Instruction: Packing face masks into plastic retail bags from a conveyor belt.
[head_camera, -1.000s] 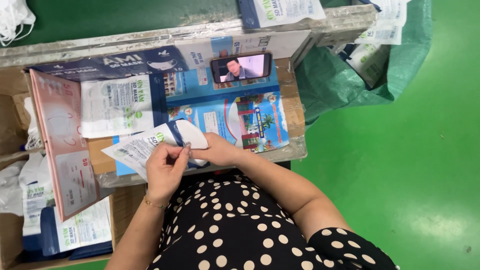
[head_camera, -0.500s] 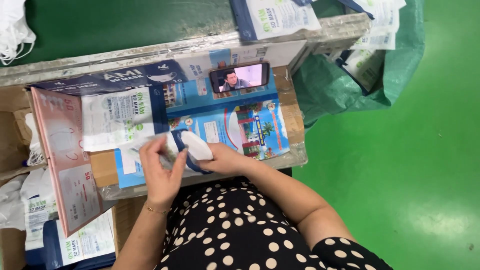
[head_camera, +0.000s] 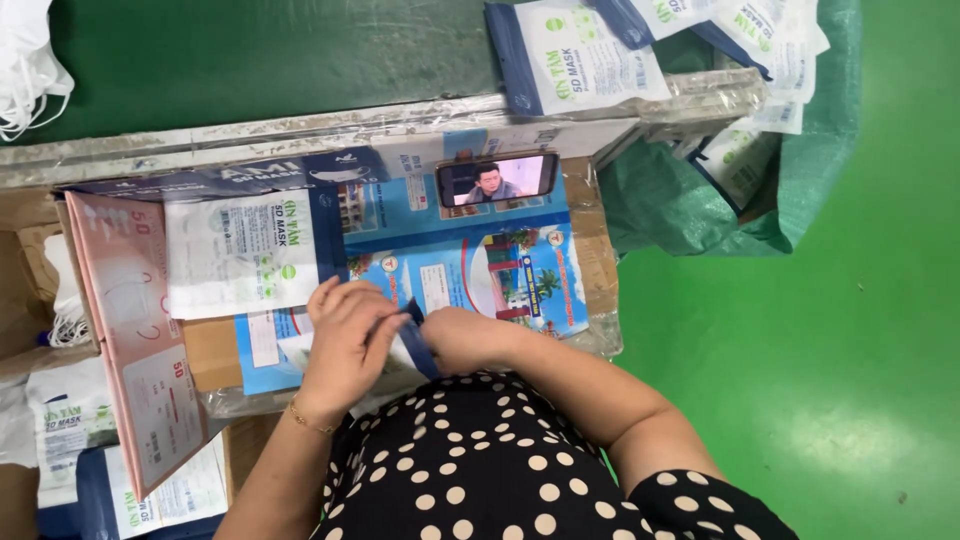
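Blue-edged mask pouch (head_camera: 415, 340) sits at the tabletop's (head_camera: 300, 135) near edge, pinched between both hands. Left hand (head_camera: 345, 335) covers its left half, right hand (head_camera: 460, 338) clamps the right. Its blue edge runs near-far between the grips; neither hand is nearer.

The left hand (head_camera: 345, 345) covers most of the packet (head_camera: 415, 340) held between both hands — only a dark blue edge and a sliver of white show, so its front cannot be told. The right hand (head_camera: 465, 338) is half hidden behind the left, its fingertips out of sight, and the grip of either hand stays unclear. The white masks (head_camera: 30, 70) at top left are cut by the edge, as is the green sack (head_camera: 800, 190) — its top lies outside the picture. The pink box (head_camera: 130, 340) hides what lies under it.
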